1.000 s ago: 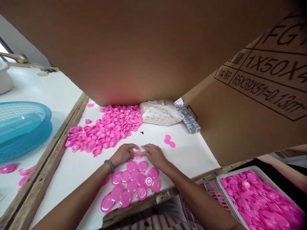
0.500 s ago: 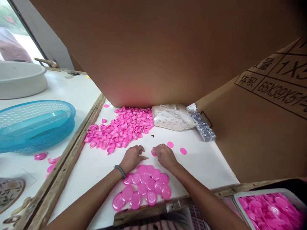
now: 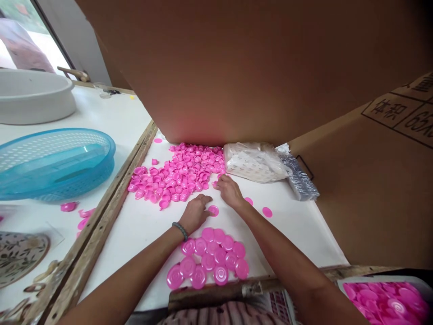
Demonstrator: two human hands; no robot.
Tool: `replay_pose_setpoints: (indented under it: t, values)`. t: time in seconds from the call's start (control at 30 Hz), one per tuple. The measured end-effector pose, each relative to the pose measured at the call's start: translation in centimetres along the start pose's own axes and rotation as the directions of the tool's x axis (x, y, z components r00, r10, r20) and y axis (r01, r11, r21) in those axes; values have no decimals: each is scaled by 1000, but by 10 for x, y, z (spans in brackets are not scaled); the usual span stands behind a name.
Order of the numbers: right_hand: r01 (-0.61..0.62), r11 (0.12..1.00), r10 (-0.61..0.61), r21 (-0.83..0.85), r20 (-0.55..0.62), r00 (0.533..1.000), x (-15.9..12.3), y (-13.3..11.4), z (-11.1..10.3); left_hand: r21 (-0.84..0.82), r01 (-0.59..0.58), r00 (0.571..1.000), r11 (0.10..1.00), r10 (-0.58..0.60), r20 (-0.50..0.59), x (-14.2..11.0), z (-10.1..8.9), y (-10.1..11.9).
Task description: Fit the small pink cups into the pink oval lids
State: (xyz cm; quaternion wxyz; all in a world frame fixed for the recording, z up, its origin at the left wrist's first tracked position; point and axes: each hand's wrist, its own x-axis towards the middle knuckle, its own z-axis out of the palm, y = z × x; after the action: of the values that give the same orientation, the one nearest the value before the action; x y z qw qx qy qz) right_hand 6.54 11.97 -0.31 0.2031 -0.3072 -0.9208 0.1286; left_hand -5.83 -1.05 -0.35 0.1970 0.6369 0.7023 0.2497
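Note:
My left hand, a beaded bracelet at its wrist, is low over the white table with thumb and fingers apart. Its thumb touches the edge of a small pink saucer. My right hand reaches farther forward, fingertips pinched on a small pink toy cup at the right edge of a heap of such cups. Fingers partly cover that cup. Nearer my body lies a cluster of pink saucers, some overlapping.
Two flat pink discs lie right of my hands. A plastic-wrapped packet and a grey wrapped bundle sit behind. Cardboard overhangs the back. A blue basket stands left; a tub of pink pieces, lower right.
My right hand has moved forward from beside the left hand to the cup heap. A saucer now lies at my left thumb. The camera view has shifted slightly.

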Motion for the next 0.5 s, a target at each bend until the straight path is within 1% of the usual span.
replay_pose_setpoints:
  t: [0.13,0.23,0.37,0.5]
  values:
    - [90,993,-91,76,11,996,-42,-11,-11,-38,-13,1000,999,13,-6,-4,1,-1]
    - [141,987,-144,84,35,989,-64,-23,-10,-43,-21,1000,999,20,-19,-5,2,0]
    - [191,982,-190,3,101,977,-69,-34,-2,-40,14,1000,999,-15,-26,-4,3,3]
    - [243,967,-228,-77,164,960,-62,-39,-4,-63,32,999,997,-32,6,-4,3,4]
